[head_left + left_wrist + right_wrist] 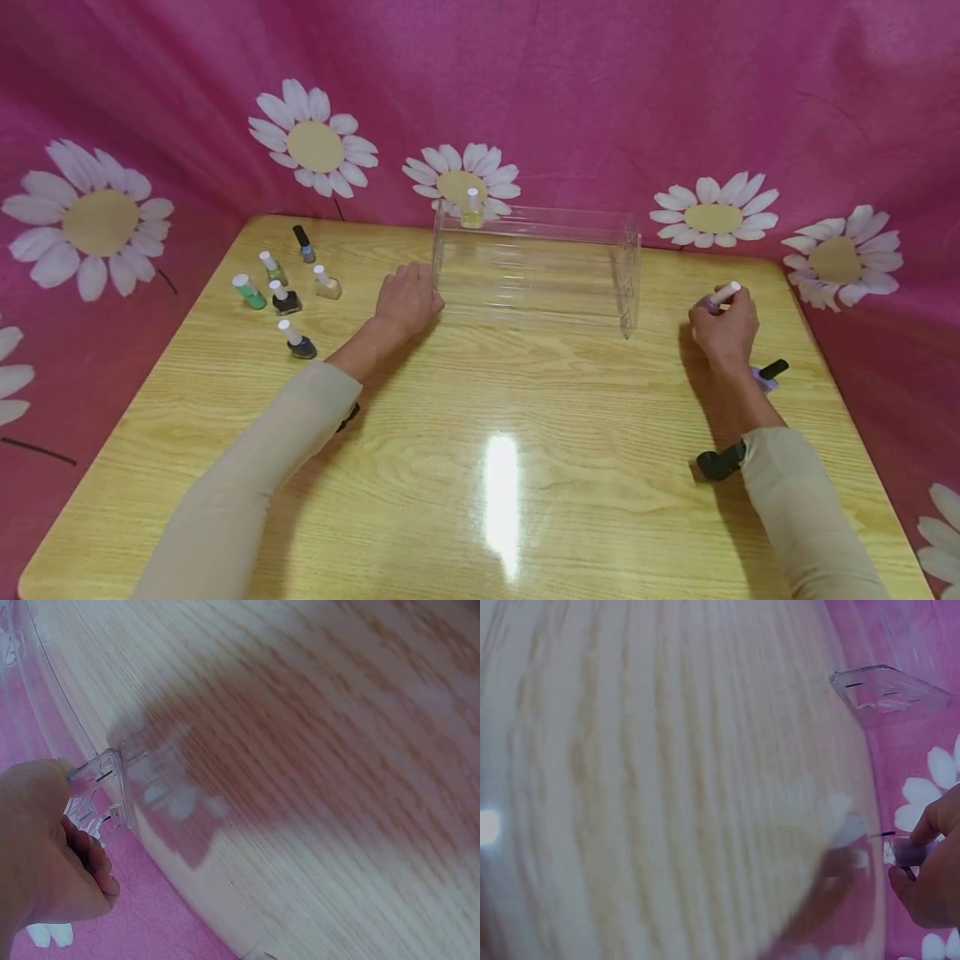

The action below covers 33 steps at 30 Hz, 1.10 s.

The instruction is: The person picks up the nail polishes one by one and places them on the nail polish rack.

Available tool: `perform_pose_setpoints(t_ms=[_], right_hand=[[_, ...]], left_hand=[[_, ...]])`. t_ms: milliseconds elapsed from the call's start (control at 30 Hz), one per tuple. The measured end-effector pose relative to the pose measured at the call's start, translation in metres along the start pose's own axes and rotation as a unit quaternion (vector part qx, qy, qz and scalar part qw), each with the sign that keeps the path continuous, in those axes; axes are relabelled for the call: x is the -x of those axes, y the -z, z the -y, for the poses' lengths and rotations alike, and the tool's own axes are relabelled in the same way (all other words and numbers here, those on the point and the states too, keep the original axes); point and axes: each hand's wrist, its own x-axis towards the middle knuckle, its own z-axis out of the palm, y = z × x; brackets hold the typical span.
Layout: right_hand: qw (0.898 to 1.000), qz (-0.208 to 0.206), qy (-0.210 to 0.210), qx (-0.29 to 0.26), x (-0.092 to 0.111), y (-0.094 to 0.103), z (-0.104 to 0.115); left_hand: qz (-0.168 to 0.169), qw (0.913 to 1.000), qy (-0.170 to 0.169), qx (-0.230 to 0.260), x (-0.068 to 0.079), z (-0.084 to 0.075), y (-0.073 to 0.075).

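Note:
A clear acrylic display rack [536, 275] with stepped shelves stands at the back of the table. My left hand [408, 298] grips its left end; in the left wrist view, the curled fingers [94, 862] are at the rack's side panel [97, 776]. One nail polish bottle with yellowish contents [472, 215] and a white cap stands on the top shelf, at the left. To the right of the rack, my right hand [726, 329] pinches a purple nail polish bottle [907, 853] with a white cap. Beside that wrist is a lilac nail polish bottle [765, 379] with a black cap.
Several nail polish bottles stand at the table's left, among them a green one [251, 293], a black one [287, 300] and a dark blue one [300, 343]. A pink cloth [585, 100] with daisies hangs behind the wooden table [585, 483].

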Motion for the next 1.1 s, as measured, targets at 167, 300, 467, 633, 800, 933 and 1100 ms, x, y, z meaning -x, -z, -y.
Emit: perform_pose_setpoints(t_ms=[167,300,467,633,800,933,1100], right_hand=[[1.000,0.014,0.011,-0.019,-0.004,0.007,0.014],[0.999,0.015,0.037,-0.029,-0.006,0.010,0.034],[0.993,0.024,0.098,-0.062,-0.007,0.010,0.065],[0.985,0.059,0.146,-0.070,-0.012,0.006,0.097],[0.974,0.090,0.190,-0.082,-0.016,-0.004,0.124],[0.964,0.130,0.209,-0.100,-0.018,-0.015,0.143],[0.954,0.174,0.221,-0.106,-0.022,-0.035,0.164]], left_hand=[[0.001,1.0000,0.002,-0.002,0.001,0.002,0.001],[0.000,1.0000,0.005,-0.001,0.001,0.003,0.001],[-0.001,0.9999,0.009,0.005,0.002,0.003,0.001],[0.004,0.9999,0.012,0.007,0.001,0.003,0.001],[0.008,0.9999,0.012,0.004,0.000,0.002,0.000],[0.010,0.9999,0.010,0.002,-0.001,0.001,0.000],[0.005,1.0000,0.008,0.002,0.000,0.001,-0.001]])
